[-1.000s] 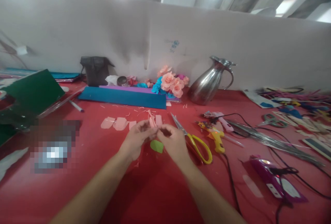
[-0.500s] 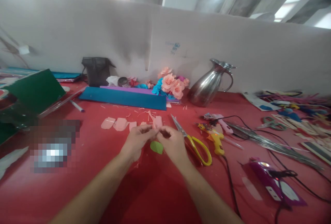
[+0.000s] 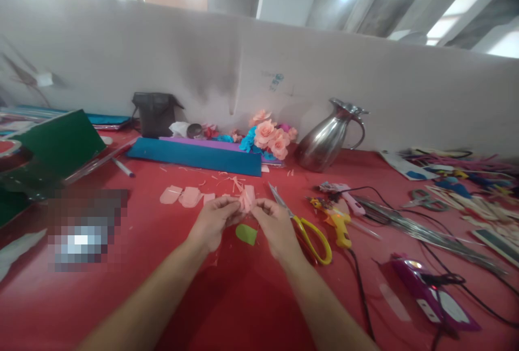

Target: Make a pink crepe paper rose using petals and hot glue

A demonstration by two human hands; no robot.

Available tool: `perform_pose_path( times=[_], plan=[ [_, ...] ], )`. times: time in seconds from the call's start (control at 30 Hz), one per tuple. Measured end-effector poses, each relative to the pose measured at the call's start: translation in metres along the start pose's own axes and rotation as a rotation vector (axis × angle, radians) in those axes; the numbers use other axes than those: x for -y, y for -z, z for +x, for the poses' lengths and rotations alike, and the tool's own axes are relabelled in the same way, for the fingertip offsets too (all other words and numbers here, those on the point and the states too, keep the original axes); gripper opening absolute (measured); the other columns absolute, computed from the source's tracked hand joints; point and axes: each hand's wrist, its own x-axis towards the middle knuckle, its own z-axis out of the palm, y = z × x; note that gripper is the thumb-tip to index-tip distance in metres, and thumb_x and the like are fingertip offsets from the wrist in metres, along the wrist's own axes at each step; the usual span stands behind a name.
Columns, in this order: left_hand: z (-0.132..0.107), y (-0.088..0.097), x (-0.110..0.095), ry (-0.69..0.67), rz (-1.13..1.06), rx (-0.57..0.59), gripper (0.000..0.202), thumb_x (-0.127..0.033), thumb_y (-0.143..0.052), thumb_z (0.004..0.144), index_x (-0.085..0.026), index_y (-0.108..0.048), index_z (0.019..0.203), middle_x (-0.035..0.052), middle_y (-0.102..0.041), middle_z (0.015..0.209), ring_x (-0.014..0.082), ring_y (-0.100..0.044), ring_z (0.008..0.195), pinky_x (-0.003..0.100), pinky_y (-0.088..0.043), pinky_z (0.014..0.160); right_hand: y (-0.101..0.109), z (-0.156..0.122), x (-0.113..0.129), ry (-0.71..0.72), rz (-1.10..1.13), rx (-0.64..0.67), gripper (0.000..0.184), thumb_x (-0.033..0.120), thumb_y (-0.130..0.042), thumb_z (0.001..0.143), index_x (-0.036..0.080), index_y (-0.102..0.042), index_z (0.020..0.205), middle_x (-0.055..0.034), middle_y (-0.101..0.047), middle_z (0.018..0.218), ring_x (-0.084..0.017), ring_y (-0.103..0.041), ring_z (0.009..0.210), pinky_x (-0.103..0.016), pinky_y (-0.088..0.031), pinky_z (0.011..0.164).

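Observation:
A small pink paper petal (image 3: pixel 246 201) is pinched between my two hands above the red table. My left hand (image 3: pixel 214 221) grips its left side with thumb and fingers pressed together. On the right edge, my right hand (image 3: pixel 275 226) holds it the same way. Below the fingers lies a green paper leaf (image 3: pixel 246 234). More cut pink petals (image 3: pixel 190 196) lie in a row to the left of my hands. Just right of my right hand are scissors with yellow handles (image 3: pixel 310 237), their blades pointing away from me.
A yellow glue gun (image 3: pixel 341 226) and a pink one (image 3: pixel 352 201) lie to the right, with black cords near a purple power strip (image 3: pixel 433 291). Behind stand a steel jug (image 3: pixel 324 143), paper flowers (image 3: pixel 267 134) and blue paper (image 3: pixel 194 156). A green board (image 3: pixel 60 140) leans at left.
My hands have drawn slightly apart, so more of the pink petal shows between the fingertips. The view has shifted slightly; the things on the table lie as before.

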Motion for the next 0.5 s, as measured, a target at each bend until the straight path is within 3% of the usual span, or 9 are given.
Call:
perform_pose_path(
  times=[0.37, 0.5],
  plan=[
    [0.0014, 0.0031, -0.0010, -0.029, -0.076, -0.022, 0.014, -0.024, -0.073, 0.067, -0.013, -0.067, 0.072, 0.0017, -0.065, 0.066, 0.0112, -0.061, 0.065, 0.029, -0.051, 0.077, 0.0005, -0.0020, 0.0037, 0.066, -0.061, 0.026, 0.011, 0.027, -0.059, 0.068, 0.017, -0.062, 0.068, 0.0009, -0.059, 0.065, -0.013, -0.051, 0.063, -0.025, -0.040, 0.061],
    [0.0046, 0.0083, -0.0015, -0.015, -0.049, -0.018, 0.010, -0.016, -0.069, 0.068, -0.013, -0.066, 0.077, 0.0026, -0.065, 0.073, 0.0102, -0.061, 0.067, 0.027, -0.050, 0.076, 0.0014, -0.0010, 0.0017, 0.071, -0.061, 0.009, 0.012, 0.028, -0.060, 0.068, 0.017, -0.062, 0.069, 0.0006, -0.059, 0.065, -0.013, -0.051, 0.062, -0.025, -0.040, 0.060]
  ],
)
